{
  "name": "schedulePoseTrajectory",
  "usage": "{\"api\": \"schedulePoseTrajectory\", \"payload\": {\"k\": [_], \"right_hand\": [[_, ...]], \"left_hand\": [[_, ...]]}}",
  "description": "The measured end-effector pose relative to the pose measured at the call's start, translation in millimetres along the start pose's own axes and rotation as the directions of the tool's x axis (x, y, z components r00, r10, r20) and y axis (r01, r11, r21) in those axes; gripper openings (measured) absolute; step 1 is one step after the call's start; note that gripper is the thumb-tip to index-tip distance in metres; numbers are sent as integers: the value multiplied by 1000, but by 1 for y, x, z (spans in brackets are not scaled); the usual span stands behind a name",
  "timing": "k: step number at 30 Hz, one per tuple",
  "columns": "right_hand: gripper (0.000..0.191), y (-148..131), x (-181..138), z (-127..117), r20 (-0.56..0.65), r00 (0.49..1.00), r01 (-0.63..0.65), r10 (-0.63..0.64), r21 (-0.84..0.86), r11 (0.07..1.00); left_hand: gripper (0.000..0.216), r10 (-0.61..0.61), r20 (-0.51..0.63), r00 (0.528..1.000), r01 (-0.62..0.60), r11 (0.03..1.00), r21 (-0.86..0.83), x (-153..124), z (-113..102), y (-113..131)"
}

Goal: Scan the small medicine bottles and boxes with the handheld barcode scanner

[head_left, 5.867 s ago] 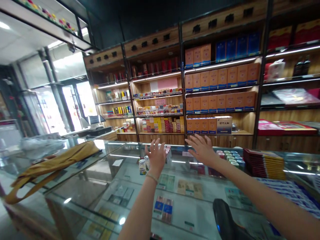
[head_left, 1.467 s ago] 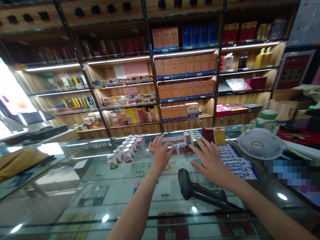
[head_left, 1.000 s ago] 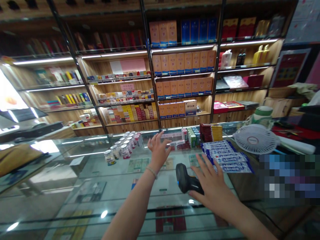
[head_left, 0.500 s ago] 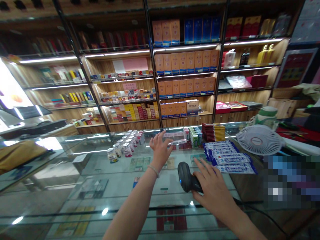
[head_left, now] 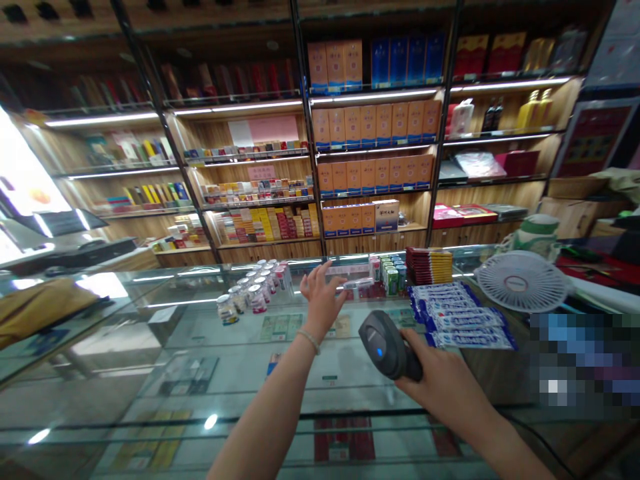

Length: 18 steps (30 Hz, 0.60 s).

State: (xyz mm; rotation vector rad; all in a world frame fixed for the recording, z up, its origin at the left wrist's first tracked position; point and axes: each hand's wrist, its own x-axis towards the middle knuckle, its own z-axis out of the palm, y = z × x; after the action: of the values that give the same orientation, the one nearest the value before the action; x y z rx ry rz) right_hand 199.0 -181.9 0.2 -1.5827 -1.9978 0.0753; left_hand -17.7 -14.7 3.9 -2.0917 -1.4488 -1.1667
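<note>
My right hand [head_left: 440,380] grips a black handheld barcode scanner [head_left: 384,343] and holds it lifted above the glass counter [head_left: 165,347], head tilted up and to the left. My left hand [head_left: 320,297] hovers open over the counter with fingers spread, holding nothing. It is nearest a small white and pink pack [head_left: 356,285] just right of its fingertips. A thin bracelet circles the left wrist.
On the counter stand several small jars [head_left: 250,293], green boxes [head_left: 390,275], a stack of red and yellow cartons [head_left: 429,265], blue and white packs [head_left: 463,315] and a white fan [head_left: 523,281]. A yellow bag [head_left: 43,308] lies far left. Stocked shelves [head_left: 373,143] fill the back wall.
My right hand came back from the far packs, closed on the scanner lying on the glass and lifted it. My left hand stayed open in nearly the same place.
</note>
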Motion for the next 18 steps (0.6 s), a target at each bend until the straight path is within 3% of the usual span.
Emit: {"api": "schedulePoseTrajectory", "payload": {"k": [5,10,18], "right_hand": [[31,1,0,6,-5,1000,-11,11,-68,998],[39,0,0,4,-60,998,17,-22,-91,996],[40,0,2,4,-54,998,38,-43,-95,995]], "left_hand": [[14,6,-18,1000,-6,1000,-13,0,1,-1],[17,-2,3,1000,2,1000,4,0,0,0],[19,5,-5,1000,-5,1000,9,0,-1,-1]]}}
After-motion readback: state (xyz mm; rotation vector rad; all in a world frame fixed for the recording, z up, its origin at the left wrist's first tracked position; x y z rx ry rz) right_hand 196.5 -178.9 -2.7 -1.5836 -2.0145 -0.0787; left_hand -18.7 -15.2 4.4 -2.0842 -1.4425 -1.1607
